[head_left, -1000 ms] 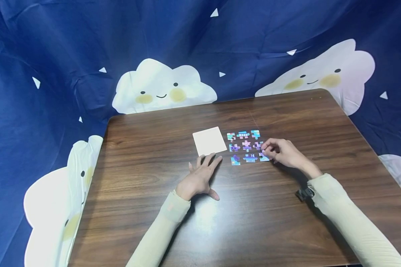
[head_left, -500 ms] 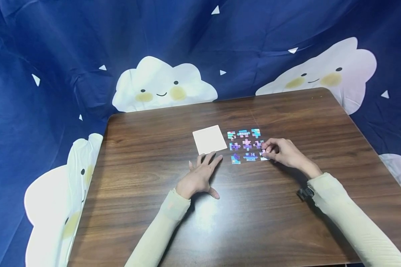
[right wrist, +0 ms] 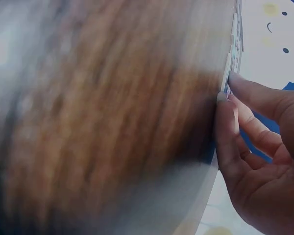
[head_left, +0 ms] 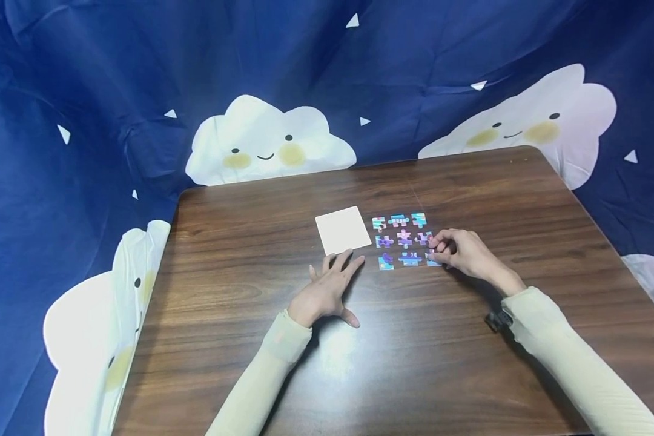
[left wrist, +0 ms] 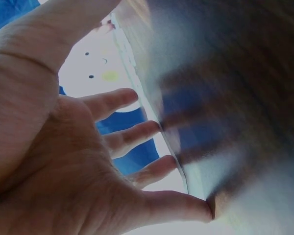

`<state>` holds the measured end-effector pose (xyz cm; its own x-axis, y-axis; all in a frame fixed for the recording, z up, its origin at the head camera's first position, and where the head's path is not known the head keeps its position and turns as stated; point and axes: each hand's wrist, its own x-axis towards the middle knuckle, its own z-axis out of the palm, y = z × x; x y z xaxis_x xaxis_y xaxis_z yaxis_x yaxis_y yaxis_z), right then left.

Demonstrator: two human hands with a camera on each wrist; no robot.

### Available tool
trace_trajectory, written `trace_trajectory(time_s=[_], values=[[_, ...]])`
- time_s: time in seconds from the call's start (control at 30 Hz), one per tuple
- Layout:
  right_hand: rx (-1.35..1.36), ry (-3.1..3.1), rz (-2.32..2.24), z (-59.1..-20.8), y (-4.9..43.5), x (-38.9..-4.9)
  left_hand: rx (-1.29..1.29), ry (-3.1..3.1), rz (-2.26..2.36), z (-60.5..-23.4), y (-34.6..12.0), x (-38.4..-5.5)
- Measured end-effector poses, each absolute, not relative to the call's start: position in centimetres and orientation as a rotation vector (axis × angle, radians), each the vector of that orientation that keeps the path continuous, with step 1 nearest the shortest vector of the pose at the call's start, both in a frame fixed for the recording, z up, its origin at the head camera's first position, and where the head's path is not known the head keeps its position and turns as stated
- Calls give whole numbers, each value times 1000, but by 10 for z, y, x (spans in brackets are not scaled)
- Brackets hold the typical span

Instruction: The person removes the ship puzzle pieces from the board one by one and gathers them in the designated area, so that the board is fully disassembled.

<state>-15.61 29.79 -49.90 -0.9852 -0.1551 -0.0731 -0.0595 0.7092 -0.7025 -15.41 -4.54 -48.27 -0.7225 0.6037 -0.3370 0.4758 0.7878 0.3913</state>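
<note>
Several colourful jigsaw puzzle pieces [head_left: 410,258] lie slightly apart in three rows on the brown table. At the near right corner of this layout, my right hand [head_left: 467,254] pinches the edge of a puzzle piece [head_left: 430,262] between thumb and curled fingers, which partly hide it. The right wrist view shows the thumb [right wrist: 226,117] and a fingertip close together at the thin pieces' edge. A blank white square board [head_left: 343,230] lies left of the pieces. My left hand [head_left: 323,293] is spread, its fingertips resting at the board's near edge and holding nothing.
The wood-grain table [head_left: 240,357] reaches well past both hands. A blue curtain [head_left: 392,60] with white cloud prints hangs behind its far edge and along the left side. A dark wrist device [head_left: 498,319] sits under the right cuff.
The near right puzzle piece, which looked pale and tipped half a second ago, shows its blue print again. My right fingers have shifted slightly on it. The left hand stays in place.
</note>
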Motion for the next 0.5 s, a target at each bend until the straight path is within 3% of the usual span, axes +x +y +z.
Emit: trace_trajectory(time_s=[0.5], values=[[-211,2968,-1075,-486,304,-143,823,2510,408,-485,-45,-151]])
